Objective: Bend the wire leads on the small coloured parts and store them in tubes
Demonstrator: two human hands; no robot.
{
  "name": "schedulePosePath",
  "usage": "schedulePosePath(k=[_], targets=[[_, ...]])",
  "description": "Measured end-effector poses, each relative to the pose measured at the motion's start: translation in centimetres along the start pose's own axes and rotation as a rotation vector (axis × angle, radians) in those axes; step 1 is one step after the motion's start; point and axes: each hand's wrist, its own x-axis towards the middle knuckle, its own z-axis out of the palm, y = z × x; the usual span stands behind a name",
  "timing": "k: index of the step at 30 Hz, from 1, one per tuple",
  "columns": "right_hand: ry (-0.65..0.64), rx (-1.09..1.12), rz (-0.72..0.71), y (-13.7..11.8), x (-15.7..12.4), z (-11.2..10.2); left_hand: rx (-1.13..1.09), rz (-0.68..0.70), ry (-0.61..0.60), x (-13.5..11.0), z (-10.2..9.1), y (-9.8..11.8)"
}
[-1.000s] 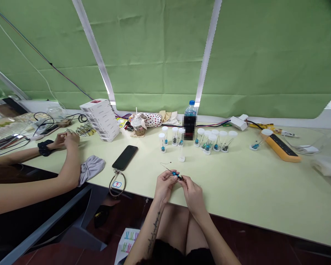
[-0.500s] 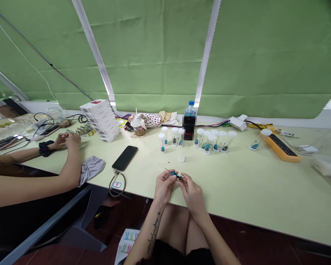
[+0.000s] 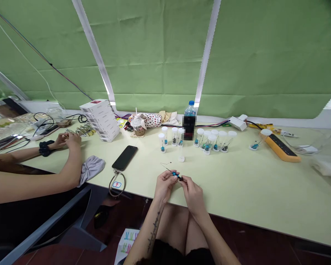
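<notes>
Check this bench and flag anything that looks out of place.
Two tubes stand out from the upright row of capped tubes. A clear tube in front of the row appears to stand upside down on its white cap. Another capped tube lies tilted, its cap end near the yellow power strip.

A pale yellow table [image 3: 253, 187] runs across the view, with a water bottle [image 3: 190, 109] standing at its back edge. Clear capped tubes [image 3: 209, 141] stand just beside and in front of the bottle. Left of it are stacked white boxes [image 3: 100, 119], a black phone [image 3: 124, 158] and a gray cloth [image 3: 90, 170]; far right, an orange power strip [image 3: 281, 152].
</notes>
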Motion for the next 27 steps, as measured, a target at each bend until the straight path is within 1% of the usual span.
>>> schedulePosePath(k=[15,21,27], targets=[[-0.034,0.009,0.028,0.01,-0.05,0.05,-0.013,-0.003,-0.018,0.07,-0.22,-0.12],[-0.012,-0.012,-0.005,0.09,-0.05,0.16,-0.024,0.022,-0.012,0.27,-0.60,-0.56],[-0.005,-0.021,-0.020,0.28,-0.18,0.37,-0.037,0.036,-0.010,0.16,-0.57,-0.55]])
